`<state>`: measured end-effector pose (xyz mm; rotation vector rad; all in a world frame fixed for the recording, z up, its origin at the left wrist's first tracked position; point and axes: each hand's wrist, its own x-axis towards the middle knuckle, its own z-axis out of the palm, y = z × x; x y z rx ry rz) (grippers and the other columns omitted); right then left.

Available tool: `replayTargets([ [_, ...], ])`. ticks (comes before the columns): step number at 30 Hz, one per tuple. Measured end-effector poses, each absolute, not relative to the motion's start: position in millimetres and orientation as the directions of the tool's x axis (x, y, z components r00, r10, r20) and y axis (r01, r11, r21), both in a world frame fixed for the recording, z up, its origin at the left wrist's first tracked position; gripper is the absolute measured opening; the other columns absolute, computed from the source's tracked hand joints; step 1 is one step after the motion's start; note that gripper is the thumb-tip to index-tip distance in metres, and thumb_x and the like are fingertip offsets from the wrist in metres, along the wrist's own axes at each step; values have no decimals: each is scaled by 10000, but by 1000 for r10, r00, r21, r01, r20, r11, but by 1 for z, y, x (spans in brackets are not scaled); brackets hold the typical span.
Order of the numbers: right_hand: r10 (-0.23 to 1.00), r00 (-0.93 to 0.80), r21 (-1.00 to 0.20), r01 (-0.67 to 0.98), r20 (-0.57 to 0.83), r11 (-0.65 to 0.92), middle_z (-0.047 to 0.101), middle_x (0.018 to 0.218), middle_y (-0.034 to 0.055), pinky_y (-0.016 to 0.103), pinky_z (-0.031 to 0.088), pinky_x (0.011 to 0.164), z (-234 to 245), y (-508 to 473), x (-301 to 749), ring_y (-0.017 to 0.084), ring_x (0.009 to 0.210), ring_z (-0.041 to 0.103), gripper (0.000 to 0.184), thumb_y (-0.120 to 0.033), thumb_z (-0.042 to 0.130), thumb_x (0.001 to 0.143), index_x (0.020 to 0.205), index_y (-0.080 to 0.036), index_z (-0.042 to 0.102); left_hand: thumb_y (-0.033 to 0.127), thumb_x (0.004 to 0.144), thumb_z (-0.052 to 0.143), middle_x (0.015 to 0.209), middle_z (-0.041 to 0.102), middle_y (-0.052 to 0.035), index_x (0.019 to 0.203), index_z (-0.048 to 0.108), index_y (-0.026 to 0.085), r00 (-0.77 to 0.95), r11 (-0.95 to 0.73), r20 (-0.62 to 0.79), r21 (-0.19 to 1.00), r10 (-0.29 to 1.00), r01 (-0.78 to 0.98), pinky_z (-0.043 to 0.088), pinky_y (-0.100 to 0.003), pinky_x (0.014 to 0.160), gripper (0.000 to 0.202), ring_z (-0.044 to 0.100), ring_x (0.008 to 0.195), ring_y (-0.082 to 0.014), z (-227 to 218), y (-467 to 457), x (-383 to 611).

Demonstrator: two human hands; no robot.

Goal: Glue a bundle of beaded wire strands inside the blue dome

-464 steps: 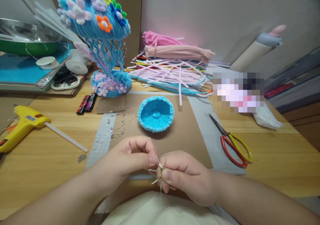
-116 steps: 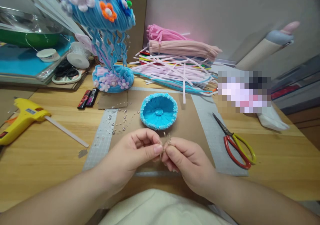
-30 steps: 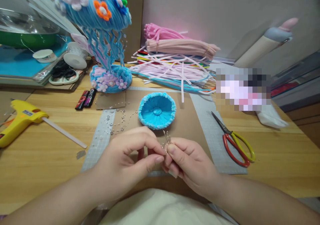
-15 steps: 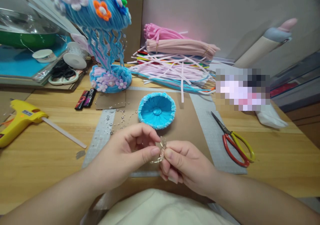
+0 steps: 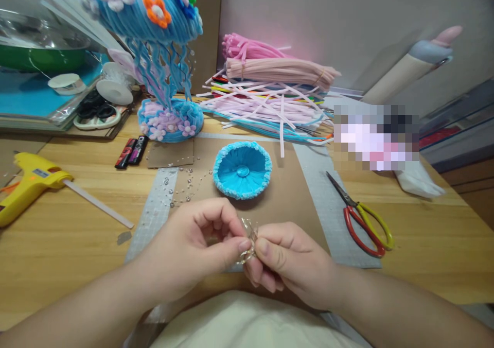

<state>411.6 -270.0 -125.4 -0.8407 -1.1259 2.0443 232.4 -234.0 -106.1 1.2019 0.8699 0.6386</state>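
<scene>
My left hand (image 5: 193, 250) and my right hand (image 5: 287, 263) meet low in the middle, thumbs and forefingers pinched together on a small cluster of clear beads on thin wire (image 5: 249, 239). The cluster pokes up between the fingertips. Just beyond the hands a blue pipe-cleaner bowl (image 5: 242, 169) lies mouth-up on a brown cardboard sheet (image 5: 287, 198). More beaded wire strands (image 5: 181, 186) lie loose to the bowl's left.
A blue jellyfish-like craft with flowers (image 5: 158, 54) stands at the back left. A heap of pipe cleaners (image 5: 270, 101) fills the back centre. Red-and-yellow scissors (image 5: 360, 219) lie right, a yellow glue gun (image 5: 33, 186) left, two lighters (image 5: 131, 152) nearby.
Both hands stay pinched on the bead cluster and have dropped slightly toward me. The wire ends that stood up a second ago are now bunched between the fingertips.
</scene>
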Motion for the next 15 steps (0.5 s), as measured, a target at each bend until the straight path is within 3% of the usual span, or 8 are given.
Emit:
replayTargets([
  [7,782,-581,-871,-241,-224,-428,480,550,-27,185,245,419,-126,-272,411,60,448,356,369,-437,519,918,749,-117,591,142,737,650,638,600,10,657,563,163,511,40,-107,989,853,142,437,-184,551,120,538,607,-97,-104,-235,232],
  [10,786,-580,-864,-264,-213,-429,465,537,-35,189,232,413,-128,-271,411,63,441,346,324,-381,542,911,712,-127,571,163,759,652,626,606,17,685,571,162,522,135,-155,988,839,76,440,-173,529,110,551,584,-90,-104,-235,233],
  [13,780,-596,-810,-354,-190,-468,415,475,-57,203,291,445,-131,-268,410,70,427,343,333,-370,550,904,670,-133,558,197,788,650,644,641,16,757,599,168,561,261,-196,965,804,-37,475,-180,536,66,587,575,-94,-106,-234,233],
  [15,759,-626,-736,-428,-178,-525,375,432,-77,223,353,484,-132,-267,409,67,402,322,335,-360,557,898,649,-135,553,169,785,661,703,671,5,795,636,177,552,117,-82,993,830,-29,497,-191,592,28,620,640,-107,-108,-233,231],
])
